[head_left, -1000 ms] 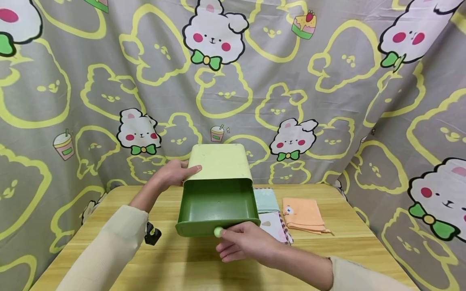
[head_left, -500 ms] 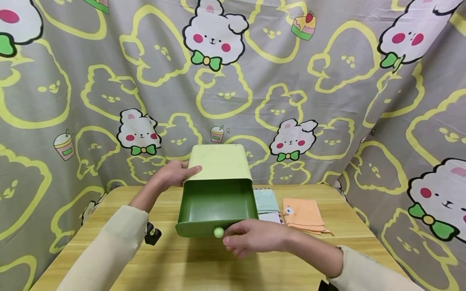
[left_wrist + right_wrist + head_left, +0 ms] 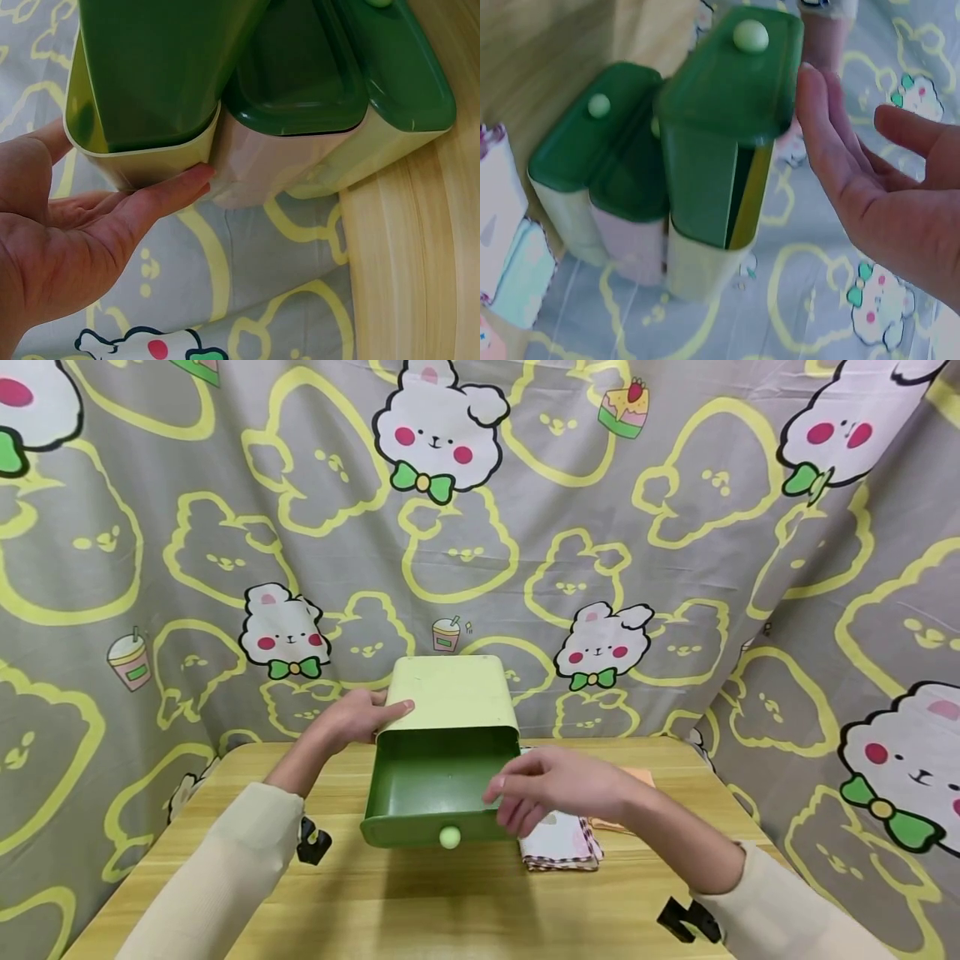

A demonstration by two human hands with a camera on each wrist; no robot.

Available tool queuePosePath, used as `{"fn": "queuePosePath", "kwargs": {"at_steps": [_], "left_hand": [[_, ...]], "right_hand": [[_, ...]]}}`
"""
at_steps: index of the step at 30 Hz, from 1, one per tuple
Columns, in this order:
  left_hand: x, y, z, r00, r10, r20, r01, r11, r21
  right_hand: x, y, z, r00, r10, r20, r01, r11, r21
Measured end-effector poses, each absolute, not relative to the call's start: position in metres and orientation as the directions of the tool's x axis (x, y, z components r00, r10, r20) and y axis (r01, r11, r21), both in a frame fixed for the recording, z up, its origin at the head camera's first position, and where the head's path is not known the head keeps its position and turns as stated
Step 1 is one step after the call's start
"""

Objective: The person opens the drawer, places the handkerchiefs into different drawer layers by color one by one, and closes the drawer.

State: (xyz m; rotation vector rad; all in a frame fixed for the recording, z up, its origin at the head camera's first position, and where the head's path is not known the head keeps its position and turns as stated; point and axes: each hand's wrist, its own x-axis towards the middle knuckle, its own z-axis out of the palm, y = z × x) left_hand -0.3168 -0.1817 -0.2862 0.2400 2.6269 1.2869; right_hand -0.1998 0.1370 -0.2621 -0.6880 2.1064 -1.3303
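A pale yellow drawer casing [image 3: 453,693] stands on the table with its green top drawer [image 3: 408,828] pulled out; nothing lies on the visible drawer floor. A light green round knob [image 3: 449,837] sits on the drawer's front. My left hand [image 3: 351,718] rests at the casing's upper left edge, thumb on top, fingers extended along the side. My right hand [image 3: 558,785] hovers by the drawer's right front corner, fingers relaxed and holding nothing. Below, a pinkish unit [image 3: 274,161] and a pale yellow unit [image 3: 360,161] have their green drawers pushed in.
Right of the drawers lie a folded white cloth [image 3: 555,845] with a checked edge, a mint cloth [image 3: 531,277] and an orange cloth [image 3: 641,774], partly hidden by my right arm. A patterned curtain [image 3: 465,527] hangs behind the wooden table [image 3: 360,902].
My right hand has let go of the knob and moved up and right, now partly covering the cloths. The left hand and the pulled-out drawer have stayed in place.
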Motion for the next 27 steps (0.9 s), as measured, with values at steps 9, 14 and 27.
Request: {"fn": "queuePosePath", "kwargs": {"at_steps": [9, 14, 27], "left_hand": [[-0.316, -0.182, -0.286, -0.966, 0.229, -0.116, 0.051, 0.614, 0.788], [-0.317, -0.183, -0.286, -0.966, 0.23, -0.115, 0.051, 0.611, 0.79], [-0.317, -0.182, -0.286, -0.965, 0.23, -0.125, 0.042, 0.609, 0.792]], "right_hand": [[-0.228, 0.171, -0.262, -0.881, -0.474, 0.001, -0.18, 0.331, -0.926], [-0.243, 0.192, -0.268, -0.923, -0.384, 0.031, -0.177, 0.349, -0.92], [-0.271, 0.236, -0.294, -0.982, -0.19, -0.019, -0.054, 0.373, -0.926]]}}
